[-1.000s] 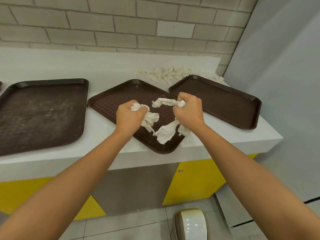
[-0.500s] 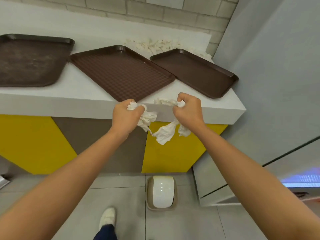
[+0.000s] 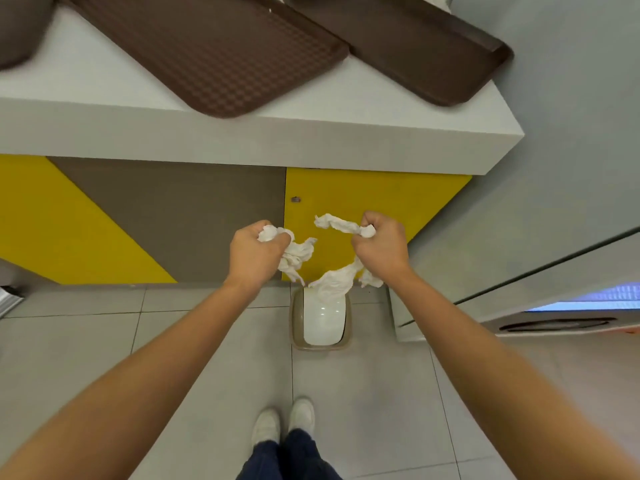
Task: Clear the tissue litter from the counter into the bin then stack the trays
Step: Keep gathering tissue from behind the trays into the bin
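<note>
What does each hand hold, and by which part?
The left hand grips a tissue wad by its upper end, the rest hanging. The right hand grips a second tissue near its middle, one end above, one hanging.

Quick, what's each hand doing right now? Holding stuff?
Left hand: closed, gripping a tissue wad.
Right hand: closed, gripping twisted tissue.

No text, label, brand, number or sign can be read anywhere in view. The lit blue panel (image 3: 594,296) at the right edge shows a fine pattern, too blurred to tell whether it carries any characters.
</note>
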A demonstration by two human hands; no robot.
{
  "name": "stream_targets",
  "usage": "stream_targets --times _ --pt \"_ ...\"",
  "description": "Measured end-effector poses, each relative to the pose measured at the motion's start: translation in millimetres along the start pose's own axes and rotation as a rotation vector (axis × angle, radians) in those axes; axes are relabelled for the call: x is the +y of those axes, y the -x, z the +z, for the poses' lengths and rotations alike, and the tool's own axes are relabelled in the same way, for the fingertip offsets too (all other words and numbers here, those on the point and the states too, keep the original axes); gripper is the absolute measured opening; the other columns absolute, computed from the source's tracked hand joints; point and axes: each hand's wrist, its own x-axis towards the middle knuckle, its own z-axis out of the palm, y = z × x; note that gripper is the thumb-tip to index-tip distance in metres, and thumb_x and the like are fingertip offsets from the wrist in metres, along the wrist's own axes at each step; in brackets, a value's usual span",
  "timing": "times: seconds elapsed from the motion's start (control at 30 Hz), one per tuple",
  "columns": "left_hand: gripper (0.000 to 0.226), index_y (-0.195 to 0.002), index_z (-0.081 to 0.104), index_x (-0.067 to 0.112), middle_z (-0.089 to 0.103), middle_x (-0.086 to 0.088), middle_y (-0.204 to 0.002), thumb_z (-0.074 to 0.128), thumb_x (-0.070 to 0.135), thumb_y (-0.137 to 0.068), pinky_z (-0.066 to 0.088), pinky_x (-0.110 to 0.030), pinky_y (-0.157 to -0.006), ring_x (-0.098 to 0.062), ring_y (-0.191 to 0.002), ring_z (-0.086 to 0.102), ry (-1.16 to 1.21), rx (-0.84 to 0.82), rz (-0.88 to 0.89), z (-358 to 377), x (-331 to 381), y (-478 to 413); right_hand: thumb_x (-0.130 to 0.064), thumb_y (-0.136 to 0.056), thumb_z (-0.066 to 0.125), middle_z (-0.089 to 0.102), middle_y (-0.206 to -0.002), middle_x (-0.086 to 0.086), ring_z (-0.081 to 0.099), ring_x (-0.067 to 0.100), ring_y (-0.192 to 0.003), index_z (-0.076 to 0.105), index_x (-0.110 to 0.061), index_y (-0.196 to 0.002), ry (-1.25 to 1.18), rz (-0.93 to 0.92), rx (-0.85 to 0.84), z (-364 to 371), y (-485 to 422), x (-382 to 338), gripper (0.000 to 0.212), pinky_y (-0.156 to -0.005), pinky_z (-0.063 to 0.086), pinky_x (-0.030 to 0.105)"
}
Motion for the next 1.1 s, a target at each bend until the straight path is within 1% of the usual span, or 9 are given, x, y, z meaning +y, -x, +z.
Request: stream_targets --times 0.1,0.2,0.37,0.53,0.67,0.73,0.83,0.93,1.1 --pt "0.036 -0.052 0.04 0.017 0.041 0.012 -0.041 0.059 0.003 -0.079 0.032 -0.02 -0.046 -0.006 -0.044 0.038 -0.022 -0.009 -0.068 7.7 -35.7 -9.6 0.009 -0.07 0.053 0.03 -0.05 -0.004 0.024 0.011 -0.048 0.031 -0.023 -0.053 0.004 0.078 -0.031 24.9 2.1 33.5 0.042 -0.049 0.019 0.027" --pt "0.034 -0.052 0.042 0.016 0.042 0.001 -0.051 0.06 0.003 -0.078 0.033 -0.027 -0.053 -0.017 -0.053 0.04 -0.039 -0.02 -0.106 15.4 -77.5 -24.5 0.008 -0.071 0.054 0.03 -0.05 -0.004 0.025 0.013 -0.049 0.031 -0.023 -0.053 -0.003 0.146 -0.031 52.2 2.3 70.5 0.043 -0.052 0.022 0.029" --pt "0.028 -0.057 0.046 0.014 0.046 -0.004 -0.058 0.061 0.004 -0.078 0.037 -0.032 -0.057 -0.021 -0.06 0.045 -0.055 -0.046 -0.185 31.1 -153.7 -49.5 0.002 -0.076 0.057 0.038 -0.054 -0.004 0.033 0.014 -0.05 0.036 -0.022 -0.061 0.014 0.256 -0.028 104.1 1.3 139.2 0.035 -0.051 0.03 0.029" --pt "0.03 -0.056 0.047 0.016 0.048 0.0 -0.056 0.063 0.006 -0.08 0.039 -0.03 -0.057 -0.019 -0.06 0.048 -0.054 -0.032 -0.246 53.9 -227.4 -74.5 0.004 -0.078 0.055 0.051 -0.072 -0.01 0.043 0.008 -0.053 0.052 -0.016 -0.084 -0.028 0.306 -0.018 154.2 1.1 204.0 0.021 -0.042 0.031 0.013" --pt "0.031 -0.054 0.05 0.017 0.053 0.008 -0.048 0.061 0.004 -0.079 0.042 -0.026 -0.055 -0.016 -0.055 0.051 -0.06 -0.034 -0.294 69.4 -279.0 -86.7 0.004 -0.079 0.054 0.053 -0.069 -0.013 0.04 0.007 -0.043 0.065 -0.015 -0.082 -0.018 0.391 -0.008 196.3 7.9 259.9 0.022 -0.038 0.029 0.01" --pt "0.031 -0.054 0.048 0.016 0.051 0.0 -0.054 0.061 0.004 -0.079 0.042 -0.031 -0.059 -0.02 -0.06 0.052 -0.062 -0.037 -0.308 75.2 -302.5 -92.1 0.003 -0.079 0.054 0.058 -0.071 -0.008 0.045 0.007 -0.048 0.068 -0.013 -0.079 -0.018 0.437 0.008 215.2 12.3 285.5 0.022 -0.042 0.029 0.009" --pt "0.03 -0.055 0.046 0.015 0.048 -0.004 -0.058 0.061 0.005 -0.078 0.041 -0.032 -0.059 -0.021 -0.062 0.05 -0.086 -0.045 -0.324 80.6 -330.7 -97.0 0.0 -0.081 0.055 0.063 -0.079 -0.001 0.054 0.013 -0.068 0.069 -0.011 -0.08 -0.044 0.544 0.072 239.8 16.1 317.5 0.018 -0.057 0.041 0.013" --pt "0.029 -0.055 0.045 0.016 0.047 -0.004 -0.059 0.061 0.006 -0.077 0.041 -0.032 -0.06 -0.021 -0.062 0.049 -0.096 -0.044 -0.345 82.2 -350.3 -98.9 -0.006 -0.084 0.057 0.065 -0.085 0.004 0.058 0.019 -0.078 0.069 -0.014 -0.085 -0.062 0.673 0.116 261.7 21.7 341.6 0.014 -0.07 0.049 0.023" --pt "0.03 -0.054 0.046 0.017 0.046 -0.001 -0.056 0.059 0.003 -0.077 0.04 -0.034 -0.059 -0.021 -0.063 0.048 -0.105 -0.05 -0.368 84.5 -369.4 -98.2 -0.008 -0.086 0.057 0.059 -0.084 0.0 0.058 0.019 -0.083 0.064 -0.017 -0.085 -0.081 0.781 0.161 284.5 27.1 356.2 0.011 -0.074 0.048 0.025"
